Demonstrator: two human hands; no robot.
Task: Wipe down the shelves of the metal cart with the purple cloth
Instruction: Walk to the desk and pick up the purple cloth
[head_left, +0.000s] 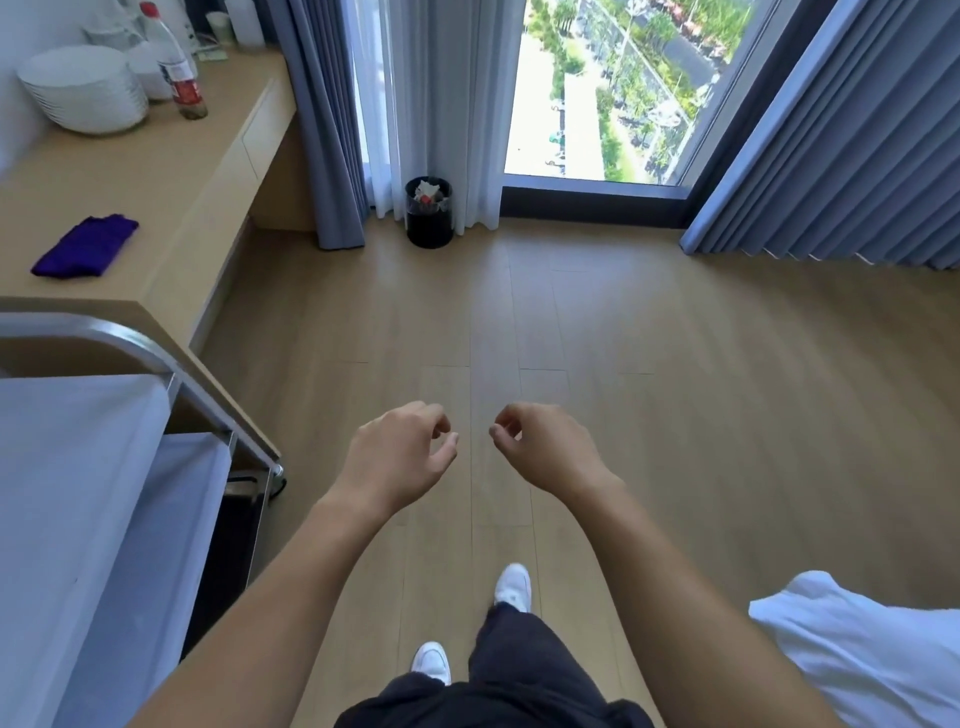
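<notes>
The purple cloth (85, 246) lies folded on the wooden counter (171, 208) at the left, well away from both hands. The metal cart (78, 467) stands at the lower left, with its curved handle bar toward the counter and its top and lower shelves showing pale. My left hand (402, 454) and my right hand (543, 447) hang side by side over the floor in the middle, fingers loosely curled, nothing in either. Neither hand touches the cart or the cloth.
A stack of white bowls (83, 91) and a plastic bottle (176, 67) stand at the counter's far end. A black waste bin (429, 218) sits by the curtains below the window. White bedding (862, 649) shows at the lower right. My feet stand on wooden floor (649, 364).
</notes>
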